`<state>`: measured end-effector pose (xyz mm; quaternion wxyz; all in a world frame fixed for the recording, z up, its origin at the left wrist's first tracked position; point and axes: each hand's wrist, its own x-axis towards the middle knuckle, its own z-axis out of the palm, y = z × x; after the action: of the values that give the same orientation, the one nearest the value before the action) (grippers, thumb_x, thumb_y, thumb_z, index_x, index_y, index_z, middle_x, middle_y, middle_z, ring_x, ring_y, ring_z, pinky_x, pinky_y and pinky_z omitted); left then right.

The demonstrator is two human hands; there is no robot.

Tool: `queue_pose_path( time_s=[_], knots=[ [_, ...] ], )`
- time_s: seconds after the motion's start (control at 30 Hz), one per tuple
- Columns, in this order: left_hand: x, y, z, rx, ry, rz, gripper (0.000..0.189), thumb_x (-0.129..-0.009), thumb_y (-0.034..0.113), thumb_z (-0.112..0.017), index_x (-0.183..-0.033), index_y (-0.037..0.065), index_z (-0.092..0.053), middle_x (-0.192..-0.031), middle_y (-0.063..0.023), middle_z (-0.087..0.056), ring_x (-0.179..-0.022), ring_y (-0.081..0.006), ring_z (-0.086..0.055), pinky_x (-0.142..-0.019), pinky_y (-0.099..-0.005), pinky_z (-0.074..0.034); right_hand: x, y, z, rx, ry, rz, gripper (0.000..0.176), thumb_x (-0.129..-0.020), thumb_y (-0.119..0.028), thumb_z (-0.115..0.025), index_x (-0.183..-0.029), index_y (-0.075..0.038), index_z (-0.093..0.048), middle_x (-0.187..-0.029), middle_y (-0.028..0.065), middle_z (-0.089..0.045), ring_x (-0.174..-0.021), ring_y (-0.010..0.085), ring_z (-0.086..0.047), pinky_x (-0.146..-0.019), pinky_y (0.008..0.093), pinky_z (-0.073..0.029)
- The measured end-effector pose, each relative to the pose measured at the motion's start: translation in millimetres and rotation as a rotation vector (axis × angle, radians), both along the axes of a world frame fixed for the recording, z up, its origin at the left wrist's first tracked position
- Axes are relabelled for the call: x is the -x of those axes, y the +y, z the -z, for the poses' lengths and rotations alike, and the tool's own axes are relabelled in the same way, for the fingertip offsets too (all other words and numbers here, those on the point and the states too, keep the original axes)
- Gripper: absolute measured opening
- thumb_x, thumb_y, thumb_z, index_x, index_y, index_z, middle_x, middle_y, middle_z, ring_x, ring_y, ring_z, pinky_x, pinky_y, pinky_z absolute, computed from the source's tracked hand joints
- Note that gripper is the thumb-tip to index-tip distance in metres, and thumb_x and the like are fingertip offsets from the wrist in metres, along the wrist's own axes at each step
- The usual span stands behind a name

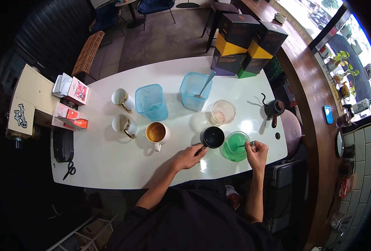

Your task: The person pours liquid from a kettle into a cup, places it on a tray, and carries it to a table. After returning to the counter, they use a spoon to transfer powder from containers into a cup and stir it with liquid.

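Observation:
My left hand (189, 157) is closed round the short handle of a black handled cup (214, 137), its round opening facing up. Just right of it stands a clear cup of green liquid (236, 147). Over that cup's right rim, my right hand (257, 154) pinches the upper end of a spoon (242, 146) whose lower end dips into the green liquid. Behind these stands a clear plastic cup (223, 112) with a little pale residue inside. A white mug (156, 133) with brown liquid is to the left of my left hand.
Two blue containers (151, 102) (191, 94) stand farther back, the right one with a spoon. Two white mugs (122, 99) (124, 125) sit left. A black gooseneck kettle (274, 108) is at right, stacked boxes (239, 42) behind, scissors (70, 170) at front left.

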<state>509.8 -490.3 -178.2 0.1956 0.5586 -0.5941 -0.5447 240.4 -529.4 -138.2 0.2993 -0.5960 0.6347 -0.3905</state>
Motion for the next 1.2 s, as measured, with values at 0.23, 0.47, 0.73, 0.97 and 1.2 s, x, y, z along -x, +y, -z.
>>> queue_pose_path(
  time_s=[0.23, 0.47, 0.73, 0.97, 1.2],
  knots=[
    [-0.9, -1.7, -0.3, -0.012, -0.074, 0.057, 0.045, -0.101, 0.046, -0.042, -0.106, 0.002, -0.052, -0.091, -0.0164, -0.063, -0.077, -0.0264, -0.070, -0.071, -0.0385, -0.049, -10.1, -6.0, -13.4, 0.005, 0.106, -0.023, 0.043, -0.075, -0.016, -0.072, -0.052, 0.001, -0.040, -0.048, 0.0034, -0.033, -0.050, 0.0094, -0.033, -0.045, 0.0319, -0.028],
    [-0.5, -1.2, 0.4, -0.004, -0.091, 0.053, 0.045, -0.101, 0.045, -0.043, -0.107, 0.002, -0.054, -0.088, -0.0163, -0.062, -0.076, -0.0262, -0.070, -0.071, -0.0385, -0.049, -17.1, -10.7, -24.7, -0.043, 0.229, -0.018, 0.041, -0.071, -0.020, -0.072, -0.053, 0.003, -0.043, -0.047, 0.0080, -0.035, -0.047, 0.0133, -0.035, -0.045, 0.0350, -0.033],
    [-0.6, -1.1, 3.6, -0.004, -0.067, 0.055, 0.044, -0.100, 0.043, -0.044, -0.112, 0.002, -0.054, -0.088, -0.0164, -0.062, -0.078, -0.0265, -0.070, -0.070, -0.0378, -0.050, -26.1, -13.8, -38.9, -0.047, 0.334, -0.021, 0.042, -0.070, -0.025, -0.071, -0.053, 0.004, -0.046, -0.046, 0.0101, -0.036, -0.045, 0.0169, -0.036, -0.046, 0.0371, -0.035],
    [-0.3, -1.7, -2.1, -0.035, -0.079, 0.052, 0.044, -0.100, 0.043, -0.045, -0.111, 0.002, -0.055, -0.090, -0.0172, -0.063, -0.078, -0.0276, -0.071, -0.069, -0.0383, -0.050, -27.6, -15.8, -45.1, -0.077, 0.359, -0.027, 0.042, -0.070, -0.025, -0.071, -0.053, 0.004, -0.046, -0.046, 0.0105, -0.038, -0.045, 0.0176, -0.037, -0.047, 0.0379, -0.036],
    [0.0, -0.8, 1.1, 0.000, -0.047, 0.033, 0.044, -0.100, 0.044, -0.046, -0.112, 0.003, -0.055, -0.090, -0.0174, -0.063, -0.078, -0.0267, -0.071, -0.069, -0.0377, -0.049, -25.2, -16.6, -47.7, -0.079, 0.378, -0.020, 0.042, -0.070, -0.025, -0.071, -0.053, 0.004, -0.046, -0.047, 0.0100, -0.038, -0.045, 0.0178, -0.036, -0.047, 0.0383, -0.035]
  ],
)
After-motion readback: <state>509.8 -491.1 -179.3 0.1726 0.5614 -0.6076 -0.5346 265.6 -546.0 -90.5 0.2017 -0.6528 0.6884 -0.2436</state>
